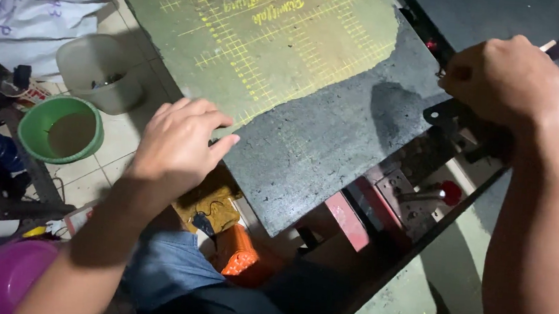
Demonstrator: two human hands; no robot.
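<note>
Wide bare stretch across the worn green gridded cutting mat (pixel 268 50) and grey flat sheet (pixel 334 141), open between both hands. Right edge crowded: black metal bracket (pixel 446 113), red-knobbed lever (pixel 446 192). Floor left cluttered by green round plastic basin (pixel 34 148), translucent plastic tub (pixel 81 61).

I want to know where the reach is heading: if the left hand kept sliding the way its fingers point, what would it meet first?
The left hand points right along the dark board. Its fingertips already touch the board's edge, so the first thing met is likely the board's grey surface, though the height is hard to judge.
</note>
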